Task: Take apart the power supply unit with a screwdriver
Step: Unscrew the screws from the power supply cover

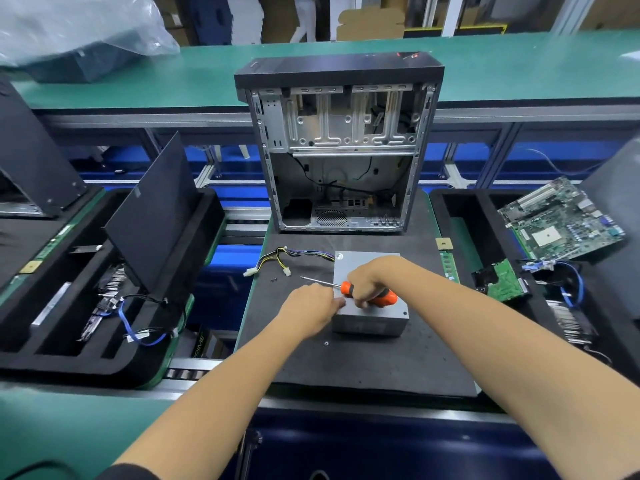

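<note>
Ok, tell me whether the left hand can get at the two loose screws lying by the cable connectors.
Probably yes: the screws lie bare on the mat, just beyond the left hand, with nothing between.

We see two bare forearms reaching in from the bottom edge, uncovered from wrist to above the elbow. The left hand [313, 306] and the right hand [367, 284] wear no gloves, and we make out no rings or watch. At the lower left corner a dark edge shows, perhaps a short black sleeve [128, 472].
</note>
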`<state>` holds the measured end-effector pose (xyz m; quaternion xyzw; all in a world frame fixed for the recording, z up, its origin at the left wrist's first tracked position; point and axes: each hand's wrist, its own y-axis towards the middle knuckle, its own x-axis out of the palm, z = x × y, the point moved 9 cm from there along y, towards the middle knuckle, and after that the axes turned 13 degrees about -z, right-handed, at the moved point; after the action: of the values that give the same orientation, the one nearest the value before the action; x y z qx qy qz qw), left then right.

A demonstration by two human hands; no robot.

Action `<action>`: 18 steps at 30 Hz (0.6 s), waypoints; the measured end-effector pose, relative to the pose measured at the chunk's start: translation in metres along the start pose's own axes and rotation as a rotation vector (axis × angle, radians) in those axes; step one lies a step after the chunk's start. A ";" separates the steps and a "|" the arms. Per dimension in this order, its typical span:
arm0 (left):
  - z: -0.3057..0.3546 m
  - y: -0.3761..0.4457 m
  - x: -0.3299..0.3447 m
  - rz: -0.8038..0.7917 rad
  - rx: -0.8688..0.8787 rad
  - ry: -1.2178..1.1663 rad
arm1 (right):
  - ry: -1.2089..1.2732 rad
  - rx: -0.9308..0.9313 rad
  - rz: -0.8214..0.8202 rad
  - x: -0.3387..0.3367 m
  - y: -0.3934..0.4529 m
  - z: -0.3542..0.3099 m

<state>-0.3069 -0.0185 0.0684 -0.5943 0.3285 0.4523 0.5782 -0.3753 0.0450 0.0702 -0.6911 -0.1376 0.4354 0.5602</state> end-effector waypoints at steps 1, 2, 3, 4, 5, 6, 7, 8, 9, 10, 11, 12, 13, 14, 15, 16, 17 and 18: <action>-0.005 -0.001 -0.001 0.027 -0.022 -0.136 | -0.002 -0.004 0.001 0.000 -0.001 -0.001; -0.009 -0.003 -0.002 0.051 -0.046 -0.272 | -0.003 -0.006 0.003 -0.001 -0.001 -0.001; -0.012 -0.004 -0.003 0.066 -0.067 -0.385 | -0.003 -0.006 0.003 -0.001 -0.001 -0.001; -0.012 -0.005 -0.002 0.070 -0.083 -0.458 | -0.001 -0.006 0.000 0.000 0.000 -0.001; -0.012 -0.004 -0.002 0.065 -0.098 -0.490 | 0.001 -0.007 -0.005 0.000 -0.001 -0.001; -0.011 -0.003 -0.003 0.058 -0.114 -0.505 | 0.002 -0.009 -0.007 0.000 -0.001 -0.001; -0.011 -0.003 -0.003 0.051 -0.133 -0.527 | 0.000 -0.011 -0.007 0.000 -0.002 -0.002; -0.012 -0.002 -0.003 0.040 -0.152 -0.569 | -0.004 -0.014 -0.006 -0.001 -0.003 -0.002; -0.014 -0.001 -0.002 0.021 -0.163 -0.619 | -0.012 -0.016 -0.002 -0.001 -0.004 -0.003; -0.015 0.000 -0.001 -0.004 -0.160 -0.663 | -0.018 -0.019 0.002 -0.002 -0.004 -0.003; -0.018 0.001 0.001 -0.032 -0.150 -0.702 | -0.023 -0.019 0.004 -0.002 -0.005 -0.004; -0.022 0.002 0.002 -0.059 -0.141 -0.744 | -0.024 -0.016 0.005 -0.002 -0.004 -0.003; -0.028 0.001 0.003 -0.077 -0.137 -0.785 | -0.021 -0.014 0.000 -0.003 -0.004 -0.002; -0.036 0.000 0.003 -0.080 -0.142 -0.824 | -0.022 -0.012 -0.010 -0.003 -0.003 -0.001; -0.047 -0.001 0.003 -0.067 -0.157 -0.843 | -0.033 -0.005 -0.018 -0.004 -0.004 -0.002; -0.061 -0.001 0.003 -0.042 -0.175 -0.837 | -0.054 0.008 -0.020 -0.007 -0.003 -0.002; -0.075 -0.002 0.004 -0.017 -0.202 -0.821 | -0.077 0.024 -0.023 -0.010 -0.002 -0.003; -0.090 -0.002 0.008 0.005 -0.237 -0.829 | -0.088 0.036 -0.029 -0.012 -0.001 -0.005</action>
<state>-0.2880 -0.1056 0.0552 -0.4237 0.0158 0.6889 0.5880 -0.3785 0.0343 0.0766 -0.6591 -0.1643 0.4598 0.5720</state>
